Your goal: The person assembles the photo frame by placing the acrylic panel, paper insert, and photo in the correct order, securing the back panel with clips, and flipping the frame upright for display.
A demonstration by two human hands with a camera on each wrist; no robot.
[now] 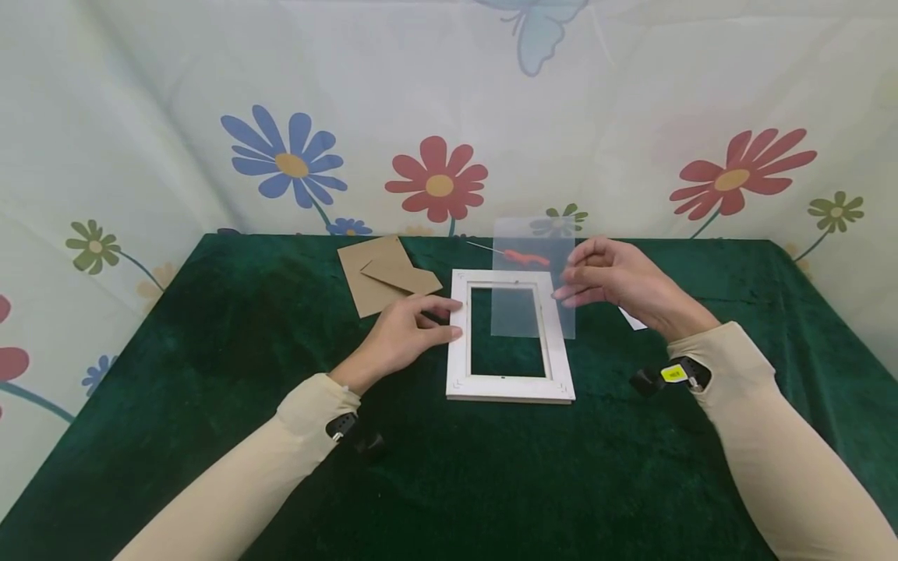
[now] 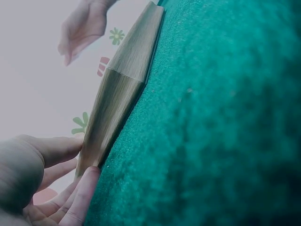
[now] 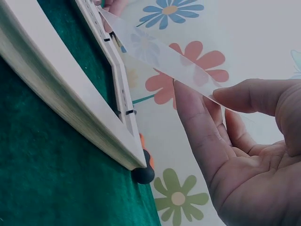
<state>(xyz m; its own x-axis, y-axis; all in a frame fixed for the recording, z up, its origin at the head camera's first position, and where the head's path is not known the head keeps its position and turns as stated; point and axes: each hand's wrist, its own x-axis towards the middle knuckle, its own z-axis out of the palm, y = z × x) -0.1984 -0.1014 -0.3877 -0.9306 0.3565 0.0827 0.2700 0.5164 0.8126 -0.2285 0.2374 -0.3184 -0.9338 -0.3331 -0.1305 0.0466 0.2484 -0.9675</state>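
Observation:
A white picture frame (image 1: 510, 388) lies face down on the dark green cloth, its opening bare and its outer sides wood-toned in the left wrist view. My left hand (image 1: 396, 339) holds the frame's left side with thumb and fingertips. Between thumb and fingers, my right hand (image 1: 617, 284) pinches the edge of a clear plastic sheet (image 1: 515, 312). The sheet stands tilted up over the right part of the frame, and its pinched edge shows in the right wrist view (image 3: 188, 77).
Behind the left hand lies a brown backing board (image 1: 365, 288) with a stand flap (image 1: 403, 274). A screwdriver with an orange-red handle (image 1: 526, 257) shows through the sheet. Part of a white piece (image 1: 633, 318) lies under the right hand. A flowered curtain (image 1: 596, 156) hangs behind the table.

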